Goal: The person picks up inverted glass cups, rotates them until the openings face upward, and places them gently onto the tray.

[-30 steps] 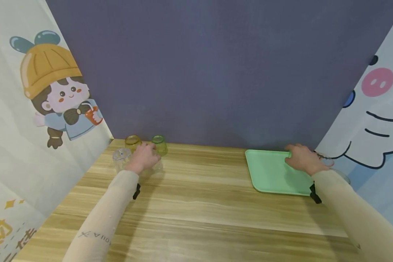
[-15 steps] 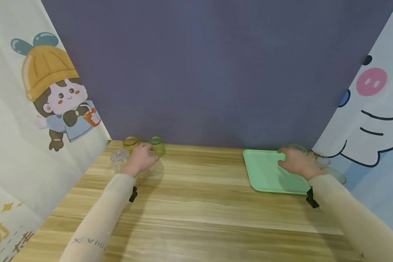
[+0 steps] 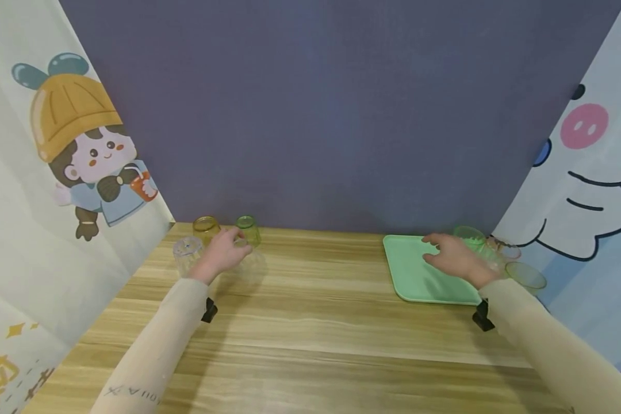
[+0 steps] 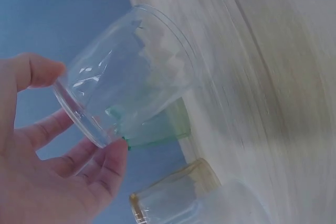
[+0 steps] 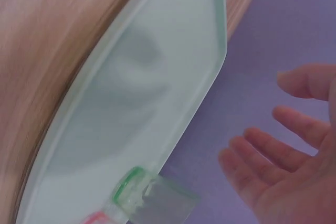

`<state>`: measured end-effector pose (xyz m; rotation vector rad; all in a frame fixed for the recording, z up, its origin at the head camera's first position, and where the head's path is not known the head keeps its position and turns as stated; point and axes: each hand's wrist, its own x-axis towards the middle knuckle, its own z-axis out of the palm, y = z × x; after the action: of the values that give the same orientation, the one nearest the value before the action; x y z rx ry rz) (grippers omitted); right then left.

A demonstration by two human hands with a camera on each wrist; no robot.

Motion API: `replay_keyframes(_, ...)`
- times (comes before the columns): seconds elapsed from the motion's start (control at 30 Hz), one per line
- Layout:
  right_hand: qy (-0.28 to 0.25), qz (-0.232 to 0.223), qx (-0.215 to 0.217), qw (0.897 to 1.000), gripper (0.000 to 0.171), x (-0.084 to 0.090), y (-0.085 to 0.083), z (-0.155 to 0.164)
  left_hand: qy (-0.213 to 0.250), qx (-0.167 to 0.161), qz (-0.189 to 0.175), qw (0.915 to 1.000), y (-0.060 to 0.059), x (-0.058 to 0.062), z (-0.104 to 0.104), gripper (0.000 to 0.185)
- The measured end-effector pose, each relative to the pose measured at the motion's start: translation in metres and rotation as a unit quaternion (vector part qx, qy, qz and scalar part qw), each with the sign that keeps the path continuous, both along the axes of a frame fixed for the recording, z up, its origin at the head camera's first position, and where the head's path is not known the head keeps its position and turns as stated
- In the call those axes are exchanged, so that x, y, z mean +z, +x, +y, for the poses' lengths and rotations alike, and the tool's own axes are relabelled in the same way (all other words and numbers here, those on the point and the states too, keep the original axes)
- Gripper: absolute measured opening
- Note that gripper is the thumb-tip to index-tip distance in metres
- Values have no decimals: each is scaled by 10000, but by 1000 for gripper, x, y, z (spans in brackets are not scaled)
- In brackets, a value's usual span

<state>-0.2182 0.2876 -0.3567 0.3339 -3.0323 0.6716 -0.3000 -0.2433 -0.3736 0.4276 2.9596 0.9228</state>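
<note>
The left hand (image 3: 222, 251) grips a clear cup (image 4: 126, 98) by its base, fingers and thumb curled around it. The cup is tilted above the desk (image 3: 310, 322), at the far left corner. Just beside it stand a green cup (image 3: 248, 229), a yellow cup (image 3: 205, 226) and another clear cup (image 3: 186, 253). The right hand (image 3: 452, 259) is over the green tray (image 3: 414, 270), fingers relaxed and spread, holding nothing. More cups (image 3: 471, 236) stand at the right of the tray.

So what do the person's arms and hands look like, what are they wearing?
Both hands, left hand and right hand, are bare. Each arm wears a snug beige sleeve to the wrist, with a small black clip there. The left sleeve carries small dark lettering.
</note>
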Motion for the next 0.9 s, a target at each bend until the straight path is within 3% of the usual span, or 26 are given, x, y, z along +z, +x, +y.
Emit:
replay_keyframes(0.37,-632,58,-163,9979,49,-7,13,-12,369,-144,50,9992,11,6,9,44)
replay_keyframes(0.6,-1010,181,-289,9943,51,-14,19,-18,1021,-221,-242,9942,17,6,7,42)
replay_keyframes(0.9,-1627,-22,-294,9862,53,-16,28,-33,1540,-82,-430,9871,23,-1,8,41)
